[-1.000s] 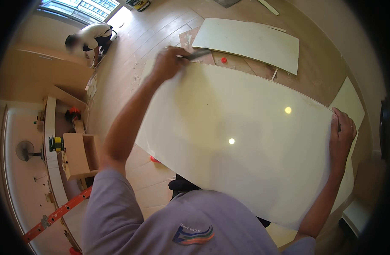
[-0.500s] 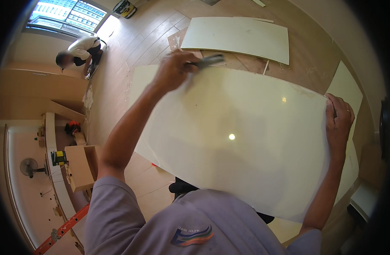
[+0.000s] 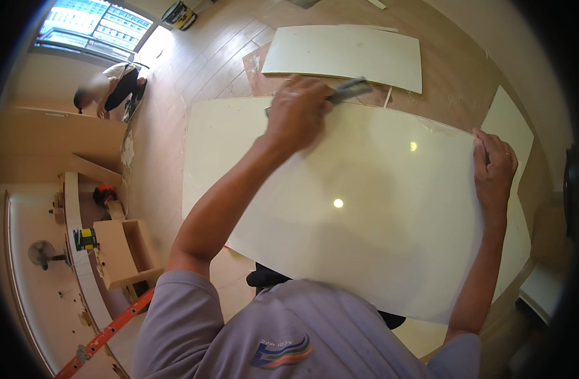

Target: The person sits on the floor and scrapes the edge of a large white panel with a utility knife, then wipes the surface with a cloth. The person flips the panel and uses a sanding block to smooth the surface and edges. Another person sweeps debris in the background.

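Note:
A large glossy cream panel (image 3: 239, 189) lies in front of me, reflecting two spots of light. At its far edge, left of my right hand, my left hand (image 3: 297, 110) is closed on a long flat grey tool (image 3: 354, 87), blurred by motion, that lies over that edge. The fingers of my right hand (image 3: 493, 165) are bent over the panel's right far corner, gripping it.
Other cream boards (image 3: 340, 54) lie on the floor beyond and at right (image 3: 510, 120). At left a person (image 3: 119, 88) bends near a wooden panel (image 3: 56, 139). A wooden box (image 3: 116, 246), a fan (image 3: 43, 252), a red ladder (image 3: 113, 331) and a bucket (image 3: 179, 16) are around.
My left hand and the tool have moved right along the far edge. My right hand stays on the corner. The view has shifted slightly, and the person at left has changed posture a little.

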Available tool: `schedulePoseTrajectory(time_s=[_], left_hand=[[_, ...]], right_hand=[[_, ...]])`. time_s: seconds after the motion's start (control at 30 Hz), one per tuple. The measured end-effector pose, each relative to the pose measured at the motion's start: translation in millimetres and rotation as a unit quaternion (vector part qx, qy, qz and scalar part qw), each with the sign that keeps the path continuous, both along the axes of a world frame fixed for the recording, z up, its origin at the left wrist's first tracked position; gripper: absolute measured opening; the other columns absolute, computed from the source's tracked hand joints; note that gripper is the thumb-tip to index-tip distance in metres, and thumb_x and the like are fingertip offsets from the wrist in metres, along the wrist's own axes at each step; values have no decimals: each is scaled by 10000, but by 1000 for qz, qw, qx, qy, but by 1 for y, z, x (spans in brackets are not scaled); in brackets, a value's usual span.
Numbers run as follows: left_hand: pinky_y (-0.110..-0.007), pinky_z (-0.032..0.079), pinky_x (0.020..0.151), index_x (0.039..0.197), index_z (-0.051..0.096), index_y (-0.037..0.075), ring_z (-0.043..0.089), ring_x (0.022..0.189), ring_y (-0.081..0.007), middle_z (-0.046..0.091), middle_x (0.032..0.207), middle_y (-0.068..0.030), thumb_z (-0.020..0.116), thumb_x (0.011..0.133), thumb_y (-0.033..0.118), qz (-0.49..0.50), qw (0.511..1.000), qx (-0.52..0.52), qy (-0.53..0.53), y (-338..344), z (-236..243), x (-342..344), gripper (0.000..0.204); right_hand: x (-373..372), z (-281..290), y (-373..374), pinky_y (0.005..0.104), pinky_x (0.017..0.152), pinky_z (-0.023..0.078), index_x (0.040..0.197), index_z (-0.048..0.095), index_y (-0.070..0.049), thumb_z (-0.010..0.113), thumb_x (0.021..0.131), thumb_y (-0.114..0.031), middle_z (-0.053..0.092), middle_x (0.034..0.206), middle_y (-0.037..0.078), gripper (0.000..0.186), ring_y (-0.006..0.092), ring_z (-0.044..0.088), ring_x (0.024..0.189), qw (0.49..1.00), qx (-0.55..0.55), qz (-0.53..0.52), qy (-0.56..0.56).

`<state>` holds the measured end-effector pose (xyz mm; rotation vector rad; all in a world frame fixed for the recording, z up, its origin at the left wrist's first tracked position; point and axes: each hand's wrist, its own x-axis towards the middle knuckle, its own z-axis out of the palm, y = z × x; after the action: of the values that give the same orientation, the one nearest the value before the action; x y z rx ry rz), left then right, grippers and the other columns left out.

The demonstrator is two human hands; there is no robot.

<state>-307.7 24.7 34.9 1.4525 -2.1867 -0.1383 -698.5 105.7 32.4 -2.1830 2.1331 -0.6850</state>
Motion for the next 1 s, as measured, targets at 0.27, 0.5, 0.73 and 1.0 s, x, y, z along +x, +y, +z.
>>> schedulePoseTrajectory(time_s=[0.27, 0.5, 0.73, 1.0], left_hand=[[-445, 519, 855, 921, 757, 110, 665, 938, -330, 722, 923, -131, 663, 818, 178, 304, 936, 92, -149, -19, 25, 171, 155], [-445, 501, 919, 994, 730, 90, 638, 1007, -325, 709, 994, -95, 690, 827, 102, 40, 988, -59, -136, 12, -4, -14, 173], [-453, 511, 901, 973, 746, 100, 655, 974, -342, 724, 989, -129, 644, 843, 173, 193, 964, 13, -183, -15, 9, 114, 181], [-447, 513, 860, 899, 731, 89, 667, 938, -326, 712, 924, -129, 654, 828, 122, 108, 985, -40, -128, -3, -14, 26, 109]], right_hand=[[-1, 3, 5, 427, 1131, 316, 1167, 697, -76, 546, 1013, -208, 698, 1062, 63, 253, 260, 610, 1059, 1000, -7, 10, -22], [0, -1, -2, 424, 1128, 322, 1183, 697, -75, 548, 1015, -210, 707, 1099, 68, 262, 253, 613, 1087, 1000, -2, 3, -2], [-8, -1, 8, 419, 1124, 332, 1184, 696, -67, 567, 1007, -194, 706, 1088, 73, 253, 251, 616, 1065, 999, -21, 19, -30], [3, -5, -5, 428, 1110, 351, 1175, 698, -58, 570, 1007, -196, 709, 1101, 76, 253, 256, 615, 1058, 999, -7, 33, -35]])
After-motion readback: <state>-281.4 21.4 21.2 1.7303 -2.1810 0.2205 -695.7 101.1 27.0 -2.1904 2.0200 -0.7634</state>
